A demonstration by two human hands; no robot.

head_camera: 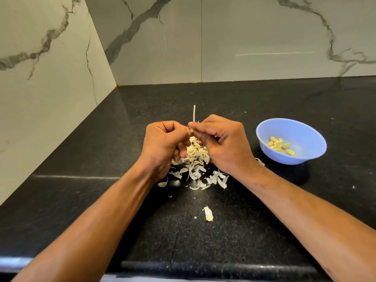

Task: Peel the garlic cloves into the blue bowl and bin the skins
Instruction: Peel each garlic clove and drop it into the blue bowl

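My left hand [162,145] and my right hand [221,141] meet above a heap of garlic skins [197,159] on the black counter. Both pinch one small garlic clove [191,130] between fingertips; most of it is hidden by the fingers. A thin white garlic stem [194,113] sticks up just behind the hands. The blue bowl [305,129] stands to the right of my right hand and holds several peeled cloves [280,146]. More loose skins [207,213] lie nearer to me.
The black stone counter [264,220] runs into a corner of marble-patterned walls [244,37] at the back and left. Its front edge [203,265] lies just below my forearms. No bin is in view.
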